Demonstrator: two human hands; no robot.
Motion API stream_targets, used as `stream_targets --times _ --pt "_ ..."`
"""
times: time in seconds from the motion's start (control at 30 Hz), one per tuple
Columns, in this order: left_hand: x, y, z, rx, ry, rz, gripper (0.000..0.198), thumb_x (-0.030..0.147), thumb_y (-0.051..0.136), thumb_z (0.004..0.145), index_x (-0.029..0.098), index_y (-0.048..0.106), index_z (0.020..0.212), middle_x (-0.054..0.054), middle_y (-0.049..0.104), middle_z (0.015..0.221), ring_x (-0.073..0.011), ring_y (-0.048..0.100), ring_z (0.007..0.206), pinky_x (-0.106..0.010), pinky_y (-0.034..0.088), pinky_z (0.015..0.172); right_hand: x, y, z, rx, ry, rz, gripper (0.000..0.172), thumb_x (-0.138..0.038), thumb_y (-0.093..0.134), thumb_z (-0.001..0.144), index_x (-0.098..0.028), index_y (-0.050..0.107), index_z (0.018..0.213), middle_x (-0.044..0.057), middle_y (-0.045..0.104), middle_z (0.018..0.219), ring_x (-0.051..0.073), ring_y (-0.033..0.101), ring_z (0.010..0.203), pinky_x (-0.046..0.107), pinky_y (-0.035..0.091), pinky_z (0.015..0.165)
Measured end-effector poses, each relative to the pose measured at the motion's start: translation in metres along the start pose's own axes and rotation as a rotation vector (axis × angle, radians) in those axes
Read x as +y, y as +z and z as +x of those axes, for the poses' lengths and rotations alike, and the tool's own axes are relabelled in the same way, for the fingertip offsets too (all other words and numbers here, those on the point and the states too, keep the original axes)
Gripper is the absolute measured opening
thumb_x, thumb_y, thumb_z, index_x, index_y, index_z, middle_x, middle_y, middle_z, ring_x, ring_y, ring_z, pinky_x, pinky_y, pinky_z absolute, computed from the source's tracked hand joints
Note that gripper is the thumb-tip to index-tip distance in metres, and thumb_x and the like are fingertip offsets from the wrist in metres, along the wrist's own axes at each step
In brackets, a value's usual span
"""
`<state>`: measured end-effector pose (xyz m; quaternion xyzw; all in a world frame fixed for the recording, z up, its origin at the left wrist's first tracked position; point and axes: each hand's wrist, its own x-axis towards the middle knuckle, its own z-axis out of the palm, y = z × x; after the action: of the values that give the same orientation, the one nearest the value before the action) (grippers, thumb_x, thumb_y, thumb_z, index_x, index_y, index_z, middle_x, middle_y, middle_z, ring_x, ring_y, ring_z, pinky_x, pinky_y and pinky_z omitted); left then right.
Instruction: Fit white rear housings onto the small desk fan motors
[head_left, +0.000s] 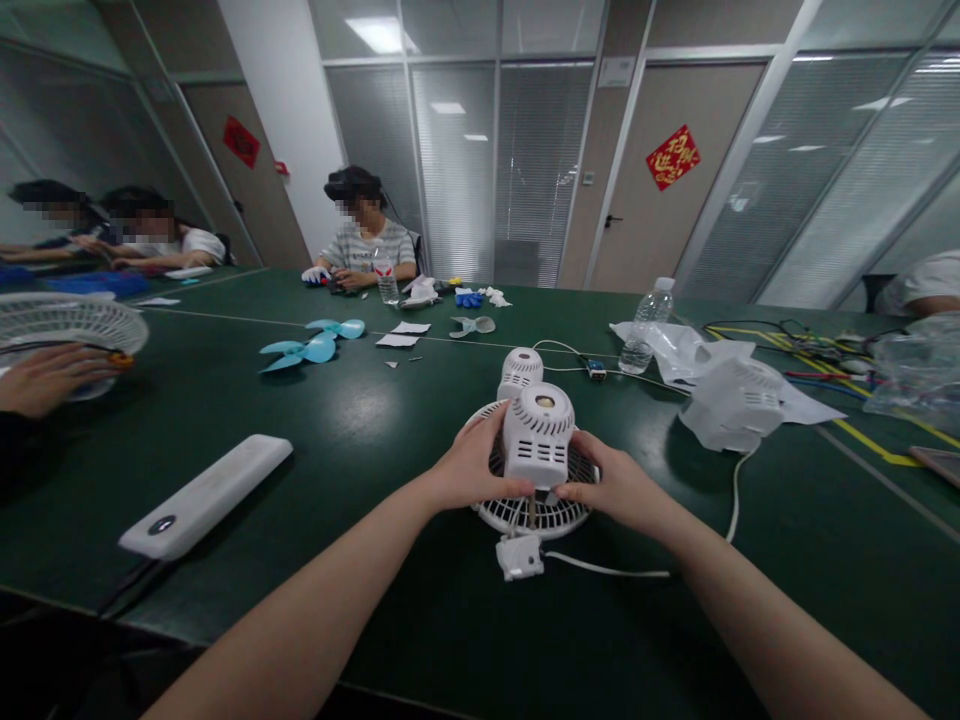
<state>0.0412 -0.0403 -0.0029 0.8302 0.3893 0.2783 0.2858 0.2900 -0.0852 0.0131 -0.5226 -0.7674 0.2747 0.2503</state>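
The white vented plastic motor housing (538,435) sits near the front edge of the dark green table (360,420), standing on the round white slatted fan grille (525,517). Both of the person's hands are on it. The left hand (469,472) curls round its left side, with the thumb laid along the bottom edge. The right hand (615,490) pinches the lower right corner between thumb and fingertips.

I'd judge the housing light, rigid and a little slick, so the 2 flat sides give the surest hold. The thin grille ribs look easy to bend or snap. The small white switch box (519,557) trails a white cord (600,571) that could snag. A long white flat bar (206,495) lies well to the left.
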Motion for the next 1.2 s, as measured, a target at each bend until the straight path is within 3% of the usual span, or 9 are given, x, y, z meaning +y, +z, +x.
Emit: stream_targets --times 0.17,0.27,0.33,0.5,0.67,0.83,0.97,1.1,1.2 --pt "0.0 0.0 0.001 -0.009 0.016 0.04 0.11 0.056 0.075 0.058 0.024 0.018 0.147 -0.014 0.031 0.15 -0.0418 0.027 0.137 -0.065 0.023 0.109 -0.007 0.003 -0.003 -0.029 0.016 0.064 0.086 -0.044 0.077 0.069 -0.019 0.035 0.14 0.013 0.051 0.136 0.031 0.051 0.122 0.052 0.04 0.103" --pt "0.0 -0.002 0.001 -0.005 0.044 -0.003 0.107 0.053 0.075 0.059 0.024 0.02 0.146 -0.015 0.034 0.149 -0.0416 0.029 0.136 -0.065 0.022 0.109 -0.009 0.008 -0.003 0.05 -0.057 0.165 0.101 -0.044 0.075 0.072 -0.025 0.012 0.149 0.011 0.034 0.149 0.03 0.036 0.135 0.053 0.031 0.111" --pt "-0.001 -0.004 0.001 -0.008 0.058 -0.046 0.107 0.052 0.076 0.059 0.024 0.02 0.146 -0.015 0.034 0.148 -0.0413 0.03 0.136 -0.064 0.024 0.109 -0.009 0.012 -0.001 0.102 -0.098 0.22 0.101 -0.043 0.071 0.076 -0.027 0.004 0.15 0.01 0.025 0.153 0.028 0.027 0.14 0.053 0.025 0.114" --pt "-0.004 -0.006 0.0 -0.041 0.045 -0.114 0.101 0.05 0.073 0.063 0.025 0.021 0.146 -0.014 0.037 0.147 -0.0391 0.034 0.135 -0.06 0.029 0.108 -0.005 0.014 0.001 0.08 -0.126 0.288 0.083 -0.032 0.068 0.081 -0.029 0.019 0.147 0.008 0.039 0.147 0.025 0.038 0.134 0.049 0.03 0.113" --pt "0.005 -0.01 -0.003 -0.059 0.012 -0.078 0.103 0.05 0.074 0.064 0.025 0.019 0.147 -0.015 0.034 0.148 -0.0391 0.032 0.136 -0.061 0.029 0.108 -0.004 0.007 -0.001 0.08 -0.113 0.246 0.079 -0.032 0.074 0.076 -0.025 0.029 0.141 0.01 0.047 0.14 0.025 0.046 0.129 0.048 0.035 0.11" --pt "0.012 -0.011 -0.004 -0.063 0.011 -0.032 0.105 0.053 0.073 0.064 0.024 0.017 0.148 -0.016 0.031 0.149 -0.0392 0.03 0.136 -0.062 0.027 0.108 -0.005 0.004 -0.002 0.059 -0.094 0.237 0.079 -0.032 0.074 0.076 -0.024 0.029 0.14 0.011 0.048 0.139 0.025 0.046 0.129 0.049 0.035 0.11" --pt "0.004 -0.008 -0.003 -0.033 0.055 -0.003 0.106 0.053 0.075 0.061 0.024 0.02 0.147 -0.015 0.032 0.15 -0.04 0.029 0.137 -0.063 0.024 0.109 -0.007 0.003 -0.004 0.05 -0.098 0.241 0.084 -0.038 0.074 0.075 -0.023 0.026 0.142 0.012 0.045 0.141 0.027 0.043 0.131 0.051 0.032 0.111" --pt "-0.013 -0.008 0.0 0.064 0.12 -0.067 0.092 0.058 0.063 0.073 0.022 0.022 0.146 -0.013 0.034 0.15 -0.0354 0.032 0.136 -0.054 0.025 0.111 -0.007 0.003 -0.005 0.107 -0.107 0.335 0.073 -0.053 0.056 0.086 -0.026 0.021 0.145 0.012 0.037 0.147 0.029 0.036 0.135 0.054 0.03 0.111" --pt "-0.023 -0.014 0.005 0.307 0.082 -0.165 0.062 0.056 0.046 0.086 0.02 0.038 0.136 -0.011 0.052 0.136 -0.027 0.048 0.125 -0.043 0.035 0.106 -0.002 0.003 -0.004 0.279 -0.113 0.418 0.058 -0.056 0.041 0.092 -0.028 0.028 0.141 0.01 0.037 0.148 0.027 0.038 0.134 0.052 0.03 0.111"
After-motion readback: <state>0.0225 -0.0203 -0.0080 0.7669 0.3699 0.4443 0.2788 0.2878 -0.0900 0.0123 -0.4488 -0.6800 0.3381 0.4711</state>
